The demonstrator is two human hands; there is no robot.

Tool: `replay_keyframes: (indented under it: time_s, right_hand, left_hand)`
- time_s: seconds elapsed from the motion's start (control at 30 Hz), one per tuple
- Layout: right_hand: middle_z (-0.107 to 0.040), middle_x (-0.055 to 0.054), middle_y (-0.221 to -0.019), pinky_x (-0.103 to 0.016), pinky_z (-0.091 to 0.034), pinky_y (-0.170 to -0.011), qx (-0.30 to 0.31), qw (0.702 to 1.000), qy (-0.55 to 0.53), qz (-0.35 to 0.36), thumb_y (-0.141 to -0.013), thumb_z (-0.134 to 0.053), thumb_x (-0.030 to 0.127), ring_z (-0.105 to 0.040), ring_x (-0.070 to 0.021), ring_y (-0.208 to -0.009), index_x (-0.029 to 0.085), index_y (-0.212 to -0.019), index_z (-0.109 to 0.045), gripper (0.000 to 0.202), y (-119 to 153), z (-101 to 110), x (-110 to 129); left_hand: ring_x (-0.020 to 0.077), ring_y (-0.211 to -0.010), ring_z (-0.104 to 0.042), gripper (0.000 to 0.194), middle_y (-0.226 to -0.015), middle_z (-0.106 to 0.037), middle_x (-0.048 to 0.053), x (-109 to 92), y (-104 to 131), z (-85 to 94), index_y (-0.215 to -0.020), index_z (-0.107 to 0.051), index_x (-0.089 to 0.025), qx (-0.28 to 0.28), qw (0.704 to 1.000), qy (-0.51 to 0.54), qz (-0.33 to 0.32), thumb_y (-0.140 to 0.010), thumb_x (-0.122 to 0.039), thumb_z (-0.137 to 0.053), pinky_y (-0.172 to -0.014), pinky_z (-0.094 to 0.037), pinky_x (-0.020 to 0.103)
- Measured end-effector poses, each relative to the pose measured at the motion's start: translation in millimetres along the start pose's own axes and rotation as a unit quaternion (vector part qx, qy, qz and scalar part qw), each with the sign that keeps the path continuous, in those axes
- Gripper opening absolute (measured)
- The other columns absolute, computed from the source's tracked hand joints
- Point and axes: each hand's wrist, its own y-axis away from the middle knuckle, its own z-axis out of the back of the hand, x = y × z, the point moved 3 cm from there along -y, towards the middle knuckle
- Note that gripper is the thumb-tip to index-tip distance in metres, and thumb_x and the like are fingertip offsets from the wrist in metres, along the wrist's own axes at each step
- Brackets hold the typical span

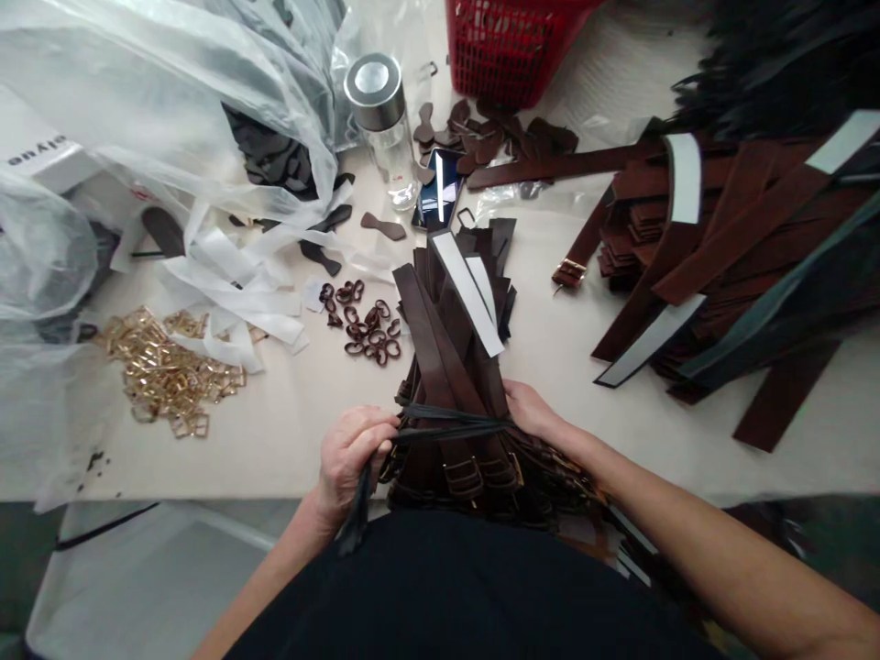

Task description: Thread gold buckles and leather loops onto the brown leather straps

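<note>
Near the desk's front edge, the left hand has its grip clenched on a dark cord wrapped across a bundle of brown belts; the right hand presses the bundle's far side, its grip partly hidden, so I can't tell. Beyond sit brown loops, then a phone.

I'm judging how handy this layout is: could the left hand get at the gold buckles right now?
Probably yes: the left hand is on their side, with a low path over the tabletop. But its fingers grip the dark tie, and white strips partly cover the gold buckles.
</note>
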Motion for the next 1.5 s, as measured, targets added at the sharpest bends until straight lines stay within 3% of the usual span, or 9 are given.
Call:
replay_keyframes:
  time_s: [0.43, 0.67, 0.93, 1.0, 1.1, 1.2, 1.33, 1.43, 1.5]
  right_hand:
    - [-0.077, -0.005, -0.089, -0.042, -0.057, -0.084, 0.010, 0.988, -0.147, -0.044, -0.074, -0.065, 0.057, -0.070, -0.0287, -0.086, 0.021, -0.090, -0.074, 0.040, -1.2, 15.8, 0.6]
    - [-0.075, -0.003, -0.093, -0.034, -0.057, -0.080, -0.100, 0.962, -0.232, -0.102, -0.073, -0.070, 0.068, -0.069, -0.0249, -0.088, 0.024, -0.099, -0.071, 0.052, 18.2, 37.4, -10.3]
    - [-0.075, -0.004, -0.084, -0.034, -0.056, -0.077, -0.103, 0.981, -0.139, -0.089, -0.072, -0.065, 0.073, -0.068, -0.0252, -0.084, 0.022, -0.083, -0.069, 0.052, 8.3, 38.3, -25.3]
    - [-0.075, -0.004, -0.085, -0.035, -0.057, -0.077, -0.104, 0.978, -0.152, -0.100, -0.071, -0.068, 0.070, -0.069, -0.0262, -0.085, 0.021, -0.087, -0.071, 0.052, 6.9, 37.8, -27.8]
    - [-0.076, -0.004, -0.088, -0.036, -0.057, -0.081, -0.112, 0.976, -0.160, -0.097, -0.070, -0.072, 0.064, -0.070, -0.0272, -0.089, 0.020, -0.094, -0.073, 0.050, 6.5, 38.4, -31.1]
    - [-0.076, -0.004, -0.093, -0.036, -0.056, -0.086, -0.111, 0.978, -0.153, -0.088, -0.074, -0.071, 0.060, -0.070, -0.0270, -0.093, 0.020, -0.097, -0.074, 0.047, 6.1, 38.9, -34.5]
    - [-0.077, -0.005, -0.094, -0.036, -0.057, -0.085, -0.104, 0.979, -0.154, -0.086, -0.075, -0.070, 0.057, -0.070, -0.0269, -0.093, 0.019, -0.100, -0.074, 0.046, 5.7, 37.5, -36.6]
    - [-0.077, -0.004, -0.095, -0.036, -0.057, -0.085, -0.096, 0.974, -0.183, -0.091, -0.075, -0.072, 0.055, -0.071, -0.0258, -0.091, 0.019, -0.106, -0.073, 0.047, 7.0, 34.9, -34.8]
    - [-0.077, -0.004, -0.095, -0.037, -0.057, -0.086, -0.093, 0.974, -0.187, -0.091, -0.076, -0.070, 0.054, -0.071, -0.0257, -0.091, 0.020, -0.108, -0.072, 0.047, 8.6, 33.7, -32.3]
  left_hand:
    - [0.0180, -0.076, -0.069, 0.028, -0.090, -0.075, 0.006, 73.7, 19.4, -11.4, -0.107, -0.068, -0.018, 0.207, 0.882, 0.138, 0.401, -0.086, -0.035, -0.059, -0.069, -0.053, 0.029]
    - [0.0132, -0.066, -0.062, 0.061, -0.098, -0.071, 0.002, 96.0, 2.2, -40.4, -0.136, -0.054, -0.025, 0.241, 0.915, 0.078, 0.315, -0.077, -0.020, -0.065, -0.066, -0.050, 0.026]
    - [0.0205, -0.099, -0.064, 0.029, -0.103, -0.070, 0.006, 95.3, -9.6, -57.0, -0.102, -0.067, -0.020, 0.108, 0.957, 0.153, 0.221, -0.080, -0.013, -0.048, -0.094, -0.051, 0.037]
    - [0.0186, -0.086, -0.066, 0.024, -0.086, -0.069, 0.003, 103.1, -5.7, -61.5, -0.095, -0.064, -0.020, 0.023, 0.916, 0.235, 0.326, -0.080, -0.015, -0.046, -0.085, -0.054, 0.035]
    - [0.0145, -0.066, -0.065, 0.016, -0.076, -0.066, 0.000, 113.6, 4.2, -69.4, -0.092, -0.055, -0.020, -0.113, 0.772, 0.395, 0.485, -0.079, -0.017, -0.046, -0.065, -0.053, 0.027]
    - [0.0107, -0.053, -0.060, 0.014, -0.081, -0.068, 0.002, 117.2, 5.8, -73.5, -0.095, -0.055, -0.018, -0.107, 0.703, 0.471, 0.523, -0.083, -0.023, -0.053, -0.053, -0.048, 0.023]
    - [0.0106, -0.051, -0.057, 0.017, -0.080, -0.067, 0.004, 121.7, -10.6, -68.6, -0.097, -0.062, -0.017, 0.049, 0.800, 0.383, 0.459, -0.091, -0.025, -0.049, -0.053, -0.045, 0.024]
    - [0.0151, -0.070, -0.062, 0.012, -0.082, -0.067, 0.003, 126.4, -33.2, -54.9, -0.087, -0.067, -0.021, 0.115, 0.923, 0.142, 0.338, -0.089, -0.021, -0.055, -0.067, -0.047, 0.026]
    - [0.0191, -0.081, -0.063, 0.003, -0.083, -0.066, 0.003, 130.7, -44.2, -40.2, -0.083, -0.067, -0.022, 0.118, 0.941, -0.024, 0.316, -0.085, -0.025, -0.066, -0.072, -0.046, 0.028]
